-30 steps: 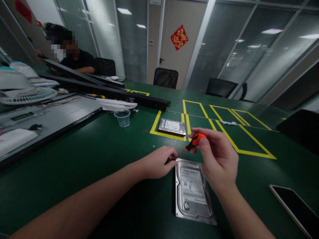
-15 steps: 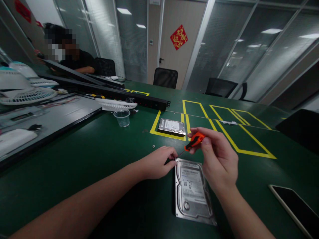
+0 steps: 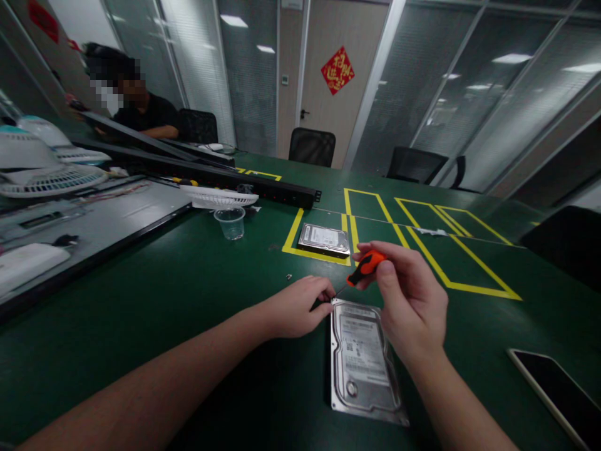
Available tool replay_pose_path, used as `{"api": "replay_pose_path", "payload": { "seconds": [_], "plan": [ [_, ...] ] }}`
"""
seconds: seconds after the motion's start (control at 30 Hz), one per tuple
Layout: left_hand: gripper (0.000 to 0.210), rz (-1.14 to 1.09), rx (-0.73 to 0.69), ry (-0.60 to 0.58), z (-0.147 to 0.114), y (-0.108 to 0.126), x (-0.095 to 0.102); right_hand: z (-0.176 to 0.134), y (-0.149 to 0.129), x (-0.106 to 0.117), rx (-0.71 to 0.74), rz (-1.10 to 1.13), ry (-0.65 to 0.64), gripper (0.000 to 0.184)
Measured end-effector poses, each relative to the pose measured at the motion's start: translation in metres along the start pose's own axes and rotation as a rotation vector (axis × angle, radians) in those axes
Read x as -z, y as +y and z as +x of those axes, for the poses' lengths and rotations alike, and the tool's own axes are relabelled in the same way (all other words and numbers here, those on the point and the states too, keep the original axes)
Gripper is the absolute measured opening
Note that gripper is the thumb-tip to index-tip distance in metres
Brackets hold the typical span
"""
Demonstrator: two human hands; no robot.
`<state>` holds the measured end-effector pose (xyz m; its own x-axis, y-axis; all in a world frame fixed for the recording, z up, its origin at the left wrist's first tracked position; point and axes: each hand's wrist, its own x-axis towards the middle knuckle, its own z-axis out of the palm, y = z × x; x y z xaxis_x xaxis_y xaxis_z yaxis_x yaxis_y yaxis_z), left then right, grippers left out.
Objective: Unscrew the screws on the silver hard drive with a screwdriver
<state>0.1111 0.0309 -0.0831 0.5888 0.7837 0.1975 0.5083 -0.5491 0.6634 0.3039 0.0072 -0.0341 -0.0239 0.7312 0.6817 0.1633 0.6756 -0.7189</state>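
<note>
A silver hard drive (image 3: pixel 364 360) lies flat on the green table (image 3: pixel 188 294) in front of me. My right hand (image 3: pixel 410 304) grips a small screwdriver (image 3: pixel 361 270) with an orange and black handle, its tip at the drive's far left corner. My left hand (image 3: pixel 298 307) rests on the table with its fingertips pinched at that same corner, beside the tip. A second hard drive (image 3: pixel 325 239) lies farther back inside a yellow taped box.
A tiny screw (image 3: pixel 288 275) lies left of my hands. A clear plastic cup (image 3: pixel 230 222), white fan grilles (image 3: pixel 219 198) and a long black power strip (image 3: pixel 225 178) stand at the back left. A phone (image 3: pixel 554 391) lies at the right. Another person (image 3: pixel 141 109) sits far left.
My right hand has shifted slightly around the screwdriver handle, as in turning it. The left hand and both drives have stayed put.
</note>
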Motion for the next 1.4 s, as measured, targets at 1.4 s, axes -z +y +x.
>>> {"api": "replay_pose_path", "payload": {
  "seconds": [1.4],
  "plan": [
    [0.011,-0.020,0.006,-0.002,0.0003,-0.0010,-0.0006,-0.0004,-0.0018,0.0014,-0.011,0.009,-0.013,0.026]
  ]
}}
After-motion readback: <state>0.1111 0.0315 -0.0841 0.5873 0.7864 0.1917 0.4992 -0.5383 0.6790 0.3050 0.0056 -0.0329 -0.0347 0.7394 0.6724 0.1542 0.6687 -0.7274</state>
